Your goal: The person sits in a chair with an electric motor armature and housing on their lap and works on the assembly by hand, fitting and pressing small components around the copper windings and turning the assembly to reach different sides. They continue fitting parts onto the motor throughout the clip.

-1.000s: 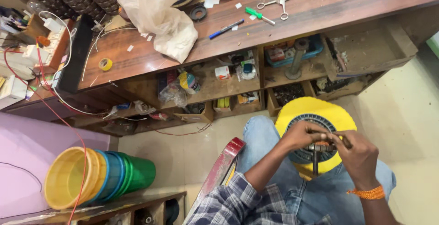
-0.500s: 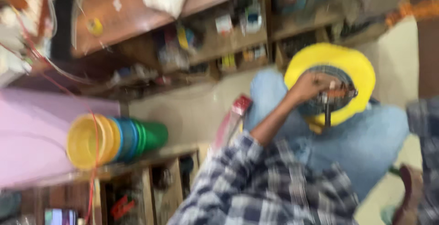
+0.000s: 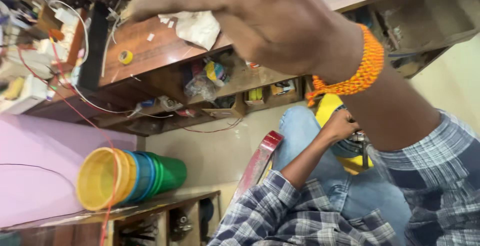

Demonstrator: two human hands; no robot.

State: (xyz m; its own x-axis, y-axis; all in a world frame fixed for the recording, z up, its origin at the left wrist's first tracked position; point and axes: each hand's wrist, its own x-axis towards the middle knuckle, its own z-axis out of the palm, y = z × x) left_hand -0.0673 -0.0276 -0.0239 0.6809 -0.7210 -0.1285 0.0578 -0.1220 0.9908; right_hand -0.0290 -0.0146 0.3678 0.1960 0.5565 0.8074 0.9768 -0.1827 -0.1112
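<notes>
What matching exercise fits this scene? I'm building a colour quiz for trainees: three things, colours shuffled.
Things:
1. wristband
2. tape roll
3. jeans

Colours:
a. blue
b. orange
c. yellow

Pairs: 1-b, 2-c, 3-a. The wristband is on the right hand, raised near the camera; the left hand rests on the yellow part on the lap.

Plaid shirt (image 3: 295,216), blue-grey and white checks, dark cross lines, sleeves rolled above elbows. Light blue denim jeans (image 3: 350,191), faded at knee. Right hand (image 3: 240,11) bare, large and blurred close to camera; braided orange thread bracelet (image 3: 362,66) at wrist, knot with loose frayed ends. Left hand (image 3: 342,126) bare, no ring or band visible.
</notes>
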